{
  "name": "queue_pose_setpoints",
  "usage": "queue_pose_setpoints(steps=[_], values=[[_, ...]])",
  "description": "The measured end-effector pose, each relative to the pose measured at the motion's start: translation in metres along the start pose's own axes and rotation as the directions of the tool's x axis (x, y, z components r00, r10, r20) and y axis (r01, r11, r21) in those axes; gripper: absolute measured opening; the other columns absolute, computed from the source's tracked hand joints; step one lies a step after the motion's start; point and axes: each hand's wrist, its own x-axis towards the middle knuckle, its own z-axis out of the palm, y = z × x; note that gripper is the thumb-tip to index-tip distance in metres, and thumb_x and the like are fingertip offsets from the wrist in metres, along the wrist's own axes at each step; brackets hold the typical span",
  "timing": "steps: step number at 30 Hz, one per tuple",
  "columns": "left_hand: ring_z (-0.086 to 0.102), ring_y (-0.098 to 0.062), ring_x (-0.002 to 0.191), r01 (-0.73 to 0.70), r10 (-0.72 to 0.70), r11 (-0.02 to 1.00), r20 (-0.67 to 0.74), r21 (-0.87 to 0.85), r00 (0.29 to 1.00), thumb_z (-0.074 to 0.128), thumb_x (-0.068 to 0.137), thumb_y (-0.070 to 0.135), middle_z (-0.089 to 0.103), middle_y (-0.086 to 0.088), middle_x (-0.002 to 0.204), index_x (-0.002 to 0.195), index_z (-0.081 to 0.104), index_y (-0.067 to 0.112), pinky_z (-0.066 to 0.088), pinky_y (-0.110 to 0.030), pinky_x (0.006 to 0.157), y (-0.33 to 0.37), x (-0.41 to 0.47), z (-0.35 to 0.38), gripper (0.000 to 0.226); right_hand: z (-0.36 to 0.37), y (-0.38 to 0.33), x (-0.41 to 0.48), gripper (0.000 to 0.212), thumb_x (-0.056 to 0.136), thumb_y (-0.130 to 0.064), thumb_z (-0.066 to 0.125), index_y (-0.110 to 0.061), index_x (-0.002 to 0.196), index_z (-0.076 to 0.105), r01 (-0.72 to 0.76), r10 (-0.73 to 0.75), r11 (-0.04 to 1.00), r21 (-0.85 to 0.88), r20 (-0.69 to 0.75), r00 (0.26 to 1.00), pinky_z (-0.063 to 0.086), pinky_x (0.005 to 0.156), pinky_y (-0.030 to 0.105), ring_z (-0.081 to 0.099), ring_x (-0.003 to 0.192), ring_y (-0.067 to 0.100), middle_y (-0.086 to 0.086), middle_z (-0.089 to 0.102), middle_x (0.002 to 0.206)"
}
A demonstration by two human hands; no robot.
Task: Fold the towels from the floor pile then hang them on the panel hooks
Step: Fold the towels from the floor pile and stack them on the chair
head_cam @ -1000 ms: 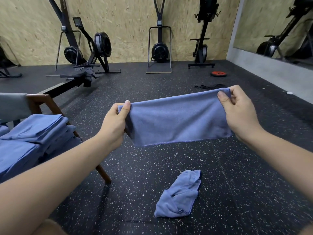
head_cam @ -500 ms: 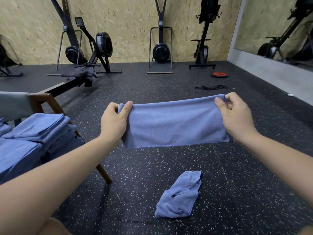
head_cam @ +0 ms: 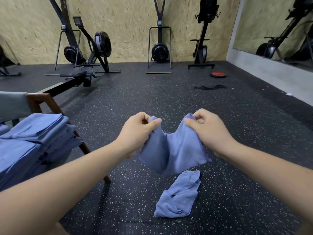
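My left hand (head_cam: 137,133) and right hand (head_cam: 210,131) each pinch a top corner of the blue towel (head_cam: 176,150), sagging between them above a crumpled towel (head_cam: 177,195) on the floor (head_cam: 135,102).

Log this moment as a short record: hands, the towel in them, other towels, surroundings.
left hand: pinches the left top edge of the held towel
right hand: pinches the right top edge
held towel: blue, in the air, sagging into a dip between the hands
loose towel: blue, crumpled on the floor below the held one
folded stack: blue towels piled on the chair, at left
background: rowing machine and red plate on the floor
hooks: not in view
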Motion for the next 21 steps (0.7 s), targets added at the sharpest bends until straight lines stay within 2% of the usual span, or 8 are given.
queue_pose_setpoints(steps=[2,4,7,11,13,16,18,21], values=[[0.056,-0.014,0.063,-0.004,0.005,1.000,0.043,-0.017,0.999,0.078,0.095,0.041,0.066,0.002,0.074,0.093,0.063,0.006,0.047,-0.033,0.060,0.006,-0.008,0.007,0.038,0.008,-0.007,-0.007,0.024,0.094,-0.036,0.077,-0.020,0.081,0.064,0.001,-0.002,1.000,0.013,0.044,0.999,0.035,0.059,0.030,0.045,0.051,0.004,-0.014,0.055,0.053],[0.060,-0.014,0.067,-0.026,0.028,0.999,0.080,-0.022,0.996,0.077,0.097,0.037,0.070,-0.004,0.079,0.095,0.066,0.009,0.051,-0.032,0.058,0.012,-0.014,0.012,0.031,0.015,-0.014,-0.014,0.025,0.096,-0.035,0.076,-0.017,0.084,0.064,0.001,-0.005,0.999,0.045,0.085,0.996,0.037,0.058,0.029,0.046,0.051,0.007,-0.010,0.057,0.054],[0.063,-0.012,0.072,-0.080,0.079,0.997,0.101,0.009,0.992,0.076,0.098,0.036,0.076,-0.010,0.090,0.094,0.068,0.016,0.054,-0.031,0.057,0.017,-0.020,0.014,0.022,0.021,-0.023,-0.022,0.024,0.101,-0.032,0.073,-0.012,0.092,0.062,-0.019,-0.012,0.986,0.168,0.181,0.983,0.047,0.051,0.032,0.058,0.053,0.017,0.010,0.069,0.066],[0.062,-0.013,0.069,-0.144,0.137,0.985,0.082,0.090,0.987,0.073,0.097,0.047,0.075,-0.001,0.084,0.088,0.066,0.028,0.060,-0.050,0.066,0.020,-0.022,0.016,0.023,0.028,-0.035,-0.032,0.030,0.105,-0.036,0.067,-0.007,0.101,0.062,-0.050,-0.018,0.955,0.292,0.225,0.974,0.056,0.051,0.038,0.064,0.057,0.024,0.009,0.069,0.070],[0.061,-0.008,0.068,-0.150,0.145,0.983,0.059,0.104,0.988,0.075,0.095,0.050,0.073,0.008,0.081,0.090,0.066,0.026,0.058,-0.044,0.065,0.022,-0.024,0.017,0.026,0.028,-0.040,-0.034,0.030,0.110,-0.033,0.059,-0.004,0.101,0.060,-0.108,0.013,0.919,0.379,0.244,0.970,0.057,0.053,0.040,0.066,0.059,0.027,0.011,0.066,0.070],[0.064,-0.003,0.073,-0.165,0.157,0.973,0.063,0.162,0.986,0.086,0.083,0.053,0.074,0.015,0.085,0.095,0.066,0.025,0.052,-0.024,0.070,0.025,-0.026,0.014,0.035,0.027,-0.043,-0.035,0.029,0.114,-0.023,0.047,0.002,0.105,0.057,-0.181,0.031,0.869,0.461,0.315,0.949,0.060,0.055,0.041,0.070,0.067,0.035,0.017,0.067,0.077],[0.066,-0.002,0.075,-0.162,0.150,0.972,0.085,0.171,0.985,0.092,0.077,0.048,0.076,0.012,0.089,0.098,0.066,0.025,0.055,-0.023,0.072,0.024,-0.025,0.012,0.041,0.025,-0.043,-0.036,0.028,0.114,-0.019,0.045,0.006,0.112,0.057,-0.185,0.012,0.866,0.464,0.351,0.936,0.061,0.058,0.042,0.072,0.072,0.035,0.019,0.068,0.083],[0.067,-0.006,0.076,-0.190,0.177,0.967,0.091,0.169,0.980,0.088,0.082,0.029,0.076,0.008,0.090,0.098,0.066,0.025,0.056,-0.029,0.075,0.023,-0.021,0.005,0.027,0.019,-0.041,-0.034,0.020,0.111,-0.012,0.050,-0.007,0.117,0.068,-0.103,-0.042,0.920,0.379,0.355,0.934,0.060,0.061,0.042,0.072,0.078,0.025,0.010,0.072,0.090]])
